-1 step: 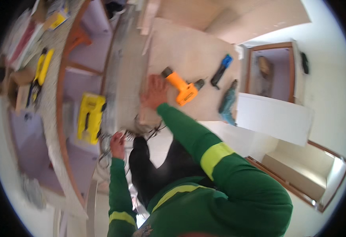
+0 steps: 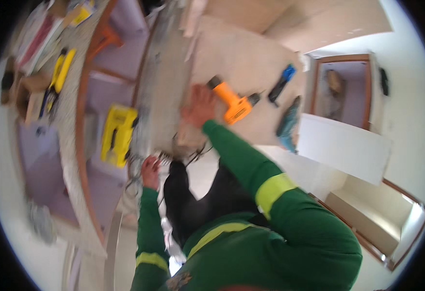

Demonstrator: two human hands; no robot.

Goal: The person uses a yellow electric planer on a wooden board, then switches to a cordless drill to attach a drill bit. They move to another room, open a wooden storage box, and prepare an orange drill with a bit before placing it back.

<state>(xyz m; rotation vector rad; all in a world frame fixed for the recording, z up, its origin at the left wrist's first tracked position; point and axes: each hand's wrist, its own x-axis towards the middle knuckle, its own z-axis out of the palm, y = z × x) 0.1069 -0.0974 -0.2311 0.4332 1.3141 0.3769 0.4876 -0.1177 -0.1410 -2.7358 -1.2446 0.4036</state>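
My right hand (image 2: 200, 105) lies flat with fingers spread near the left edge of a wooden board (image 2: 251, 51). Beside its fingers rests an orange cordless drill (image 2: 237, 109), apart from my palm. Farther right on the board are a slim blue-and-black tool (image 2: 281, 85) and a teal power tool (image 2: 288, 125). My left hand (image 2: 150, 170) is low at the left, by my knee, next to thin dark cables (image 2: 199, 154). Its fingers are curled together around something small and pale, too blurred to name.
A yellow case (image 2: 119, 136) sits in the open cabinet (image 2: 106, 72) at the left. On the rough worktop (image 2: 69, 138) lie a yellow-handled tool (image 2: 63, 70) and an opened cardboard box (image 2: 30, 92). A white panel (image 2: 343, 145) and a framed opening (image 2: 341, 89) are at the right.
The whole view has shifted, so the surroundings sit slightly farther right in the picture. My right hand stays flat on the board; my left remains low with curled fingers.
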